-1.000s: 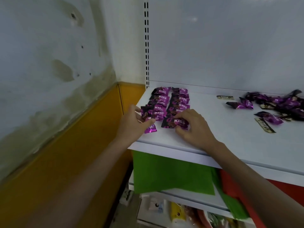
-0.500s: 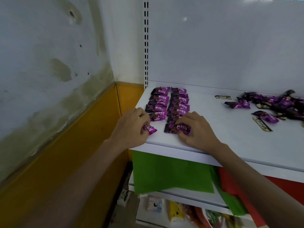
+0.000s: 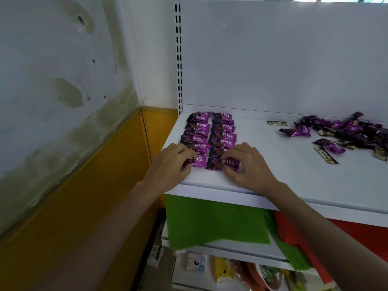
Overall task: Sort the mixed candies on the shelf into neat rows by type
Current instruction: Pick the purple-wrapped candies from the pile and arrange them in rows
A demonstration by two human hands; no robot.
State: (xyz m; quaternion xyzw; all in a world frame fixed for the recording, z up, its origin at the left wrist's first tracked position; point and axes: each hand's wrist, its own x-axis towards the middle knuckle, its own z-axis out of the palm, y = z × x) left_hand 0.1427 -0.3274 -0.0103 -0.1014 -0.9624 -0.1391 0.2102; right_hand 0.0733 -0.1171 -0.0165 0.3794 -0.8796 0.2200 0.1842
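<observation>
left hand point(image 3: 170, 165) shifted in, candy point(image 3: 199, 161) aligned

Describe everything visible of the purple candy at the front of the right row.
The front candy is a flat packet in glossy purple-and-dark foil, with its white KISS lettering facing up. It lies flat on the white shelf near the front edge, ending the right row, beside the left row's front candy. The right hand pinches its right half from above.

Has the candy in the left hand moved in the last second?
Yes. The candy held by the left hand has shifted right, closing the gap to the right row's front candy, and now ends the left row.
</observation>
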